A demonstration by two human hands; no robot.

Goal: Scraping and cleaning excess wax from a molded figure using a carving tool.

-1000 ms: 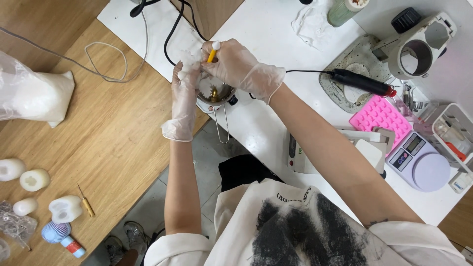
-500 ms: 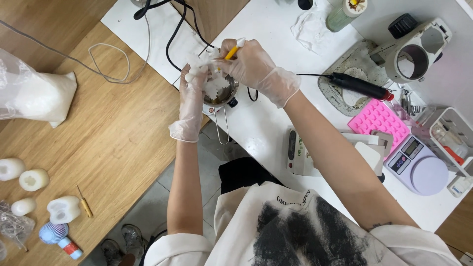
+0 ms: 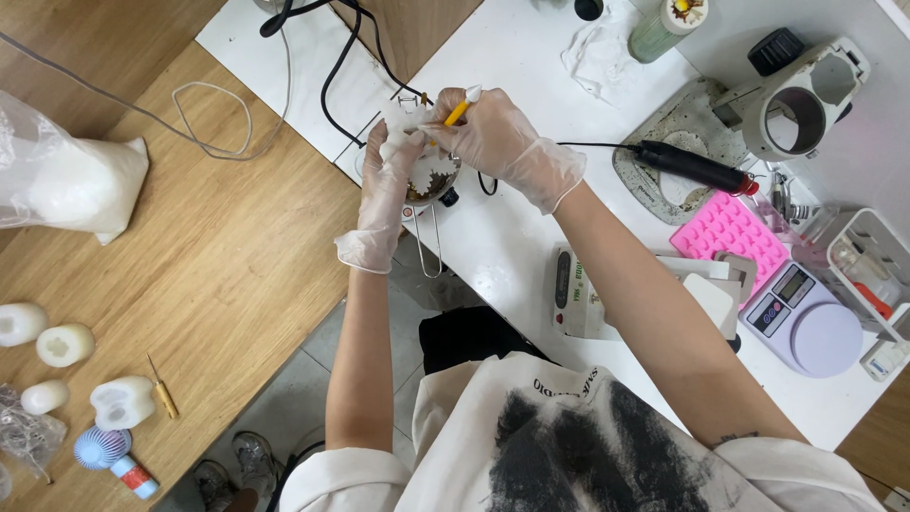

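Two gloved hands worked on a small white piece over a metal cup at the far edge of the white table.

In the head view, the left hand [image 3: 387,194] in a clear glove was closed around a small white piece [image 3: 424,171] with jagged edges and held it just above a small metal cup [image 3: 434,190] with a wire handle pointing near. The right hand [image 3: 493,133], also gloved, pinched a thin yellow tool [image 3: 462,106] with a white tip, and its point touched the white piece. To the right on the white table [image 3: 512,246] lay a black pen-like power tool [image 3: 687,166], a pink mold [image 3: 730,232] and a small scale [image 3: 806,318]. On the wooden table [image 3: 209,275] to the left lay a plastic bag [image 3: 57,180] with white material, and several white candles [image 3: 64,344] lay near the left edge.
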